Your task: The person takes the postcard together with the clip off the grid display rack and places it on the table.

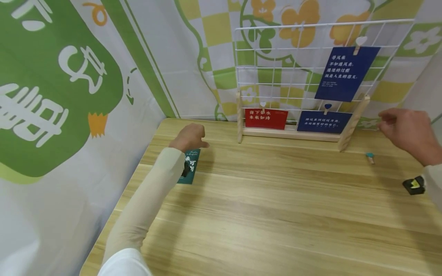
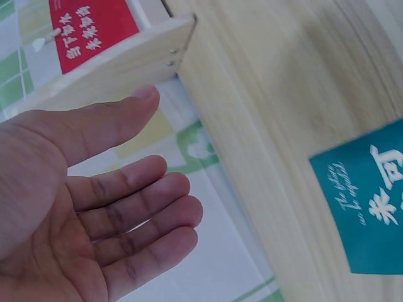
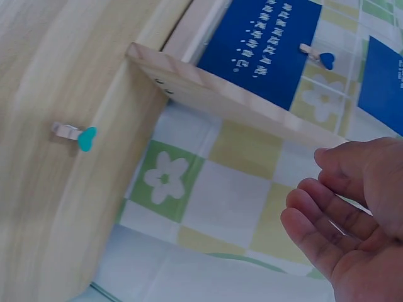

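My left hand (image 1: 189, 137) hovers over the table's far left, fingers relaxed and nothing in them. Below it lies a teal card (image 1: 195, 161) with white writing, partly hidden by the sleeve; the left wrist view shows the card (image 2: 371, 207) off to the fingers' right. Beside the right post of a white wire grid rack (image 1: 272, 82), my right hand (image 1: 407, 128) is raised, its loosely bent fingers holding nothing. A small wooden clothespin with a teal heart (image 1: 370, 157) lies on the table, nearer me than that hand; it shows again as a clothespin (image 3: 74, 134) in the right wrist view.
Clipped to the rack by heart-topped clothespins are a red card (image 1: 266, 119), a low blue card (image 1: 322, 122) and a taller blue card (image 1: 345, 74). The rack's wooden base (image 1: 291, 134) stands near the back edge of the table (image 1: 276, 214). A patterned cloth (image 1: 210, 57) hangs behind.
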The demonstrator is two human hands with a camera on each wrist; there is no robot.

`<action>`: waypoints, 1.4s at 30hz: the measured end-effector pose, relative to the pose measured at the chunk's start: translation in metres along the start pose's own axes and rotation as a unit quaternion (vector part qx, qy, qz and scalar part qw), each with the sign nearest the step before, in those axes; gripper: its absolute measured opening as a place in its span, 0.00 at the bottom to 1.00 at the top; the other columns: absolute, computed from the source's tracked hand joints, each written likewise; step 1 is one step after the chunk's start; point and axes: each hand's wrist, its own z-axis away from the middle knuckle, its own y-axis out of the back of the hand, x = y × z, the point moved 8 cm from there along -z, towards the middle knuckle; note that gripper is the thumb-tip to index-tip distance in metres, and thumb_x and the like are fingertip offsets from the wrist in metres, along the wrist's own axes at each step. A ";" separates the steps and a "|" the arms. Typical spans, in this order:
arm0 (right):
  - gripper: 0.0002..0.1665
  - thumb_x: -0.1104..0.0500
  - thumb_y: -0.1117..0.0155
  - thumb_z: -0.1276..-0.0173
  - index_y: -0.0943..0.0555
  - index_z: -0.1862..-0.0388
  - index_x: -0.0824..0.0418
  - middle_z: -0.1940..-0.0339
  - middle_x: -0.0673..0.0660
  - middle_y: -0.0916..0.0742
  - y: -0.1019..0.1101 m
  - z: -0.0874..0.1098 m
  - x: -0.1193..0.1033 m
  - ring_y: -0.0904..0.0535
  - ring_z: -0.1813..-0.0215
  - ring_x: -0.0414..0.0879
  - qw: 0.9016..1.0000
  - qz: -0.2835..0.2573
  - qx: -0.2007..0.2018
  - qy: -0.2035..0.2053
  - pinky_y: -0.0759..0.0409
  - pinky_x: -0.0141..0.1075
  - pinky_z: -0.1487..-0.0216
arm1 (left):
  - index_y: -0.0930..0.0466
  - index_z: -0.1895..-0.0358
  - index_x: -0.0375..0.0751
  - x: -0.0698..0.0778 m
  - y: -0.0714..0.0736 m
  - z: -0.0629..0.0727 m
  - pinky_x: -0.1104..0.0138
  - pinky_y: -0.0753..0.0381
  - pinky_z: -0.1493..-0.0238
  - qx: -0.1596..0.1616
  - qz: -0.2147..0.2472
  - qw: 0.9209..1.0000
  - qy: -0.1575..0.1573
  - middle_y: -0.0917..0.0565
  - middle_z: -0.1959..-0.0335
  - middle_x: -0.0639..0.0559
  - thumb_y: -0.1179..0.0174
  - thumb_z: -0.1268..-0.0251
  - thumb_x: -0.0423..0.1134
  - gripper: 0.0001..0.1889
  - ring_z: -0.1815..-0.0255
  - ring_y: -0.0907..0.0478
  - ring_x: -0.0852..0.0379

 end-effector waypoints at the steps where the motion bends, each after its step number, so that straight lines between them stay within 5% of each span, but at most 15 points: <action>1: 0.15 0.66 0.39 0.37 0.19 0.57 0.78 0.67 0.75 0.14 0.001 -0.001 -0.001 0.19 0.71 0.68 1.000 0.000 -0.001 -0.003 0.28 0.51 0.76 | 0.17 0.56 0.31 0.003 0.001 -0.001 0.54 0.20 0.46 -0.001 -0.004 1.000 -0.003 0.16 0.53 0.40 0.31 0.39 0.45 0.18 0.53 0.19 0.45; 5: 0.14 0.65 0.39 0.35 0.20 0.57 0.78 0.66 0.75 0.14 0.006 -0.002 -0.007 0.19 0.70 0.67 1.000 0.008 -0.005 -0.007 0.28 0.51 0.74 | 0.19 0.50 0.31 0.015 0.005 -0.004 0.53 0.22 0.41 0.004 -0.019 1.000 -0.021 0.17 0.47 0.39 0.33 0.37 0.45 0.21 0.44 0.20 0.42; 10: 0.12 0.65 0.40 0.35 0.20 0.61 0.77 0.69 0.74 0.15 0.014 -0.004 -0.014 0.19 0.71 0.66 1.000 0.006 -0.003 -0.003 0.28 0.53 0.70 | 0.18 0.50 0.32 0.029 0.011 -0.007 0.54 0.20 0.43 0.022 -0.015 0.999 -0.035 0.16 0.47 0.40 0.34 0.36 0.45 0.20 0.46 0.19 0.44; 12: 0.12 0.65 0.40 0.34 0.20 0.61 0.77 0.70 0.74 0.15 0.016 -0.005 -0.016 0.19 0.71 0.66 1.000 0.004 -0.007 -0.005 0.29 0.56 0.66 | 0.18 0.63 0.34 0.035 0.013 -0.008 0.60 0.19 0.55 0.029 -0.010 0.999 -0.042 0.16 0.64 0.45 0.34 0.36 0.45 0.14 0.61 0.19 0.50; 14: 0.12 0.65 0.40 0.34 0.20 0.62 0.76 0.71 0.73 0.15 0.019 -0.005 -0.017 0.20 0.72 0.65 1.000 0.002 -0.007 -0.005 0.29 0.56 0.65 | 0.25 0.76 0.39 0.040 0.015 -0.011 0.65 0.28 0.68 0.036 -0.005 0.998 -0.051 0.27 0.79 0.53 0.34 0.35 0.45 0.16 0.75 0.31 0.58; 17: 0.12 0.65 0.41 0.34 0.20 0.63 0.76 0.72 0.73 0.15 0.023 -0.006 -0.020 0.20 0.73 0.65 1.000 -0.001 -0.005 -0.003 0.29 0.56 0.64 | 0.31 0.79 0.42 0.048 0.018 -0.013 0.65 0.35 0.71 0.045 -0.001 0.997 -0.062 0.35 0.81 0.55 0.34 0.35 0.45 0.19 0.77 0.40 0.60; 20: 0.12 0.65 0.40 0.34 0.20 0.63 0.76 0.72 0.73 0.15 0.027 -0.008 -0.023 0.20 0.74 0.64 1.000 -0.001 -0.003 -0.002 0.28 0.56 0.66 | 0.20 0.66 0.36 0.056 0.023 -0.016 0.62 0.22 0.58 0.058 0.010 0.996 -0.066 0.18 0.68 0.48 0.34 0.36 0.44 0.13 0.67 0.24 0.55; 23: 0.11 0.65 0.40 0.35 0.21 0.64 0.76 0.73 0.73 0.16 0.031 -0.012 -0.026 0.21 0.75 0.64 1.000 0.002 0.000 0.003 0.27 0.53 0.70 | 0.20 0.49 0.32 0.065 0.027 -0.019 0.56 0.22 0.43 0.069 0.024 0.995 -0.067 0.16 0.49 0.43 0.35 0.36 0.44 0.20 0.50 0.19 0.47; 35: 0.10 0.65 0.41 0.39 0.20 0.67 0.75 0.75 0.72 0.15 0.054 -0.029 -0.040 0.21 0.78 0.61 0.999 0.011 0.033 0.036 0.31 0.42 0.80 | 0.20 0.53 0.35 0.105 0.043 -0.034 0.59 0.20 0.51 0.101 0.067 0.989 -0.087 0.15 0.53 0.42 0.36 0.35 0.43 0.15 0.56 0.20 0.50; 42: 0.09 0.67 0.41 0.41 0.20 0.67 0.74 0.73 0.72 0.15 0.067 -0.040 -0.050 0.20 0.76 0.63 0.997 0.011 0.048 0.051 0.34 0.36 0.80 | 0.21 0.49 0.36 0.126 0.054 -0.037 0.61 0.21 0.47 0.124 0.077 0.985 -0.091 0.16 0.51 0.44 0.36 0.35 0.45 0.18 0.51 0.20 0.49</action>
